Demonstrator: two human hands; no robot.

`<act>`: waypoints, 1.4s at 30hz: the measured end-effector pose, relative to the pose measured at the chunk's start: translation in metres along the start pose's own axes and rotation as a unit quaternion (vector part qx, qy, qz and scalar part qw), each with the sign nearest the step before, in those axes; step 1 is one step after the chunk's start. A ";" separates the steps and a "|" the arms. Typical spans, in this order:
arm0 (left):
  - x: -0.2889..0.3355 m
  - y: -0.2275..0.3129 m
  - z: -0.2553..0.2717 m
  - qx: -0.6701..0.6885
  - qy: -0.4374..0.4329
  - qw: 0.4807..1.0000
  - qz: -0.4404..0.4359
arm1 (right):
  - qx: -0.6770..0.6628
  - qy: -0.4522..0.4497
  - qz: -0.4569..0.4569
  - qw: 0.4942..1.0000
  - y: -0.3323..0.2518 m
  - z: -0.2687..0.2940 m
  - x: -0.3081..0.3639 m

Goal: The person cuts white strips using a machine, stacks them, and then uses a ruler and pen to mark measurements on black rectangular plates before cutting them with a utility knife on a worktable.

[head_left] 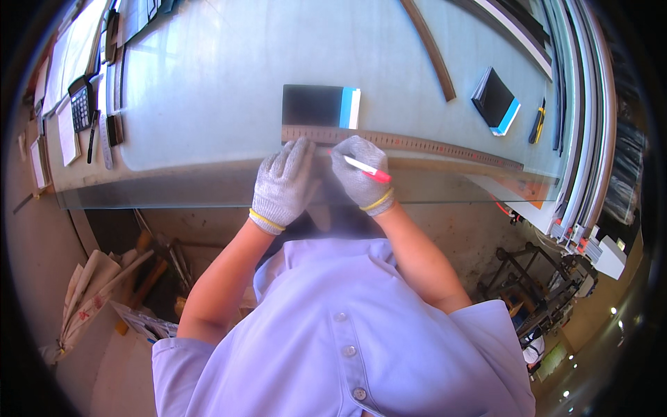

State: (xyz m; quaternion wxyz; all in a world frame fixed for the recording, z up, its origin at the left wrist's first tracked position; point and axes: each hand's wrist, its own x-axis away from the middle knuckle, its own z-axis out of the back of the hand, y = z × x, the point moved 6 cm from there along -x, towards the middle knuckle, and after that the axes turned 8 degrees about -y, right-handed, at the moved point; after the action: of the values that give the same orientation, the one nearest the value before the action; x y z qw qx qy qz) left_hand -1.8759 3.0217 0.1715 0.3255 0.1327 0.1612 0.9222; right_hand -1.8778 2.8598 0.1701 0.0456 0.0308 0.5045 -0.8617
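Observation:
My left hand (281, 182), in a grey knit glove with a yellow cuff, presses flat on the near end of a long metal ruler (417, 146) that lies across a glass sheet (208, 90). My right hand (360, 179), gloved the same way, grips a white and pink marker pen (368, 169) with its tip against the ruler's near edge. Just beyond the ruler lies a black pad with a blue and white edge (319, 106).
A second black pad (495, 101) and a yellow-black utility knife (537, 124) lie at the right. A dark curved strip (431, 48) crosses the far glass. A calculator (81, 104), pens and papers sit at the left. Rolled papers (90, 292) stand below the table.

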 end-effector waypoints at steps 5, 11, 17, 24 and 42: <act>0.001 0.000 -0.001 -0.007 -0.002 1.000 0.001 | -0.046 0.065 -0.097 0.992 0.010 0.026 0.009; 0.001 0.001 0.000 -0.002 0.006 1.000 -0.002 | 0.343 -0.018 -0.039 0.938 0.022 0.072 0.005; -0.001 0.003 0.003 -0.002 0.015 1.000 -0.004 | 0.450 -0.172 -0.090 0.872 0.029 0.060 -0.009; 0.001 0.005 0.004 -0.014 0.013 1.000 0.002 | 0.417 -0.204 -0.080 0.882 0.034 0.061 -0.026; -0.067 0.060 0.008 -0.063 -0.022 0.996 -0.059 | 0.087 -0.011 -0.058 0.994 0.019 0.127 -0.010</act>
State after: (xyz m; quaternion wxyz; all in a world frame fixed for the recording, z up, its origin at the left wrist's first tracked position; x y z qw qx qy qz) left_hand -1.8559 2.9360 0.1921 0.3908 0.1226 0.1032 0.9064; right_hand -1.8667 2.7408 0.2170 -0.0017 -0.0045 0.4279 -0.9038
